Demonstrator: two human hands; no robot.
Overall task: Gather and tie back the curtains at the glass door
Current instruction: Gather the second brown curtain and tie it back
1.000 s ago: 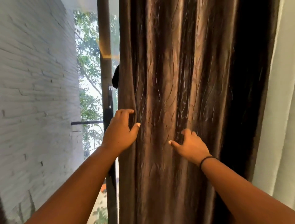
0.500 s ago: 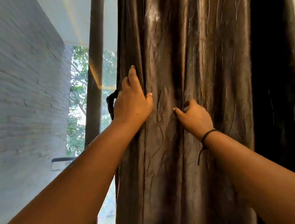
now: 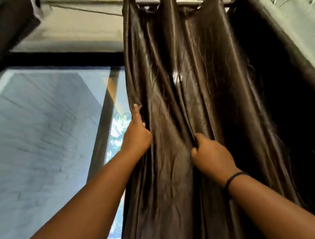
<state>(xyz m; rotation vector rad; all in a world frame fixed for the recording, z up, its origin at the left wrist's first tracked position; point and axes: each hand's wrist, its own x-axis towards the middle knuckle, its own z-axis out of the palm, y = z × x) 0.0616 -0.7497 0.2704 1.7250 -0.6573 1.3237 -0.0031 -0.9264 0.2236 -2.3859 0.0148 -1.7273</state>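
A dark brown satin curtain (image 3: 184, 95) hangs in gathered folds from a rod (image 3: 187, 2) at the top of the view. My left hand (image 3: 137, 134) is at the curtain's left edge, index finger stretched up along it and the other fingers curled into the fabric. My right hand (image 3: 210, 153) grips a fold near the middle, fingers curled into the cloth; a black band sits on that wrist. The glass door (image 3: 112, 119) shows to the left of the curtain.
A white brick wall (image 3: 47, 128) fills the left side. The dark door frame (image 3: 68, 58) runs across above the glass. Trees show through the glass. A pale surface (image 3: 293, 22) lies at the upper right, past the curtain's dark shaded side.
The view has tilted upward, bringing the rod and ceiling into sight. Both hands have stayed on the curtain; the left index finger now points up along the edge.
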